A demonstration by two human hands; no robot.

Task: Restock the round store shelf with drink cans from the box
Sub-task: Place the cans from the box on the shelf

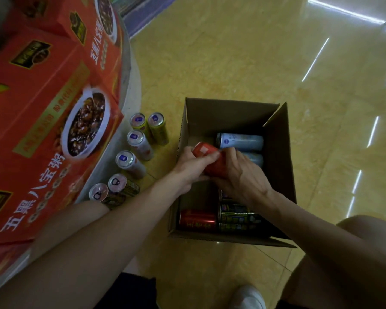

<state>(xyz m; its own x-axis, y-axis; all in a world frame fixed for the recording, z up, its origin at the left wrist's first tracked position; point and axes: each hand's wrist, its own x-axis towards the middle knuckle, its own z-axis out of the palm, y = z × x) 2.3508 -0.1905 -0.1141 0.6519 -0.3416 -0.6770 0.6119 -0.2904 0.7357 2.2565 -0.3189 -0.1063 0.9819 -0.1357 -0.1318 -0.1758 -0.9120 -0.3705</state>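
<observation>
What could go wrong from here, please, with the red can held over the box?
The red can is shared between the left grip and right grip; a fumbled handover could drop it onto the pale blue cans lying in the box.
The left forearm lies close by the upright cans beside the round shelf; a careless swing might topple them.

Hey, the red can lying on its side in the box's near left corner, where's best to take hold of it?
Grip the lying red can round mid-barrel, from straight above. Its ends face the cardboard box's left wall and a dark green can, so only its curved top is free. The left hand and right hand hold a second red can.
</observation>
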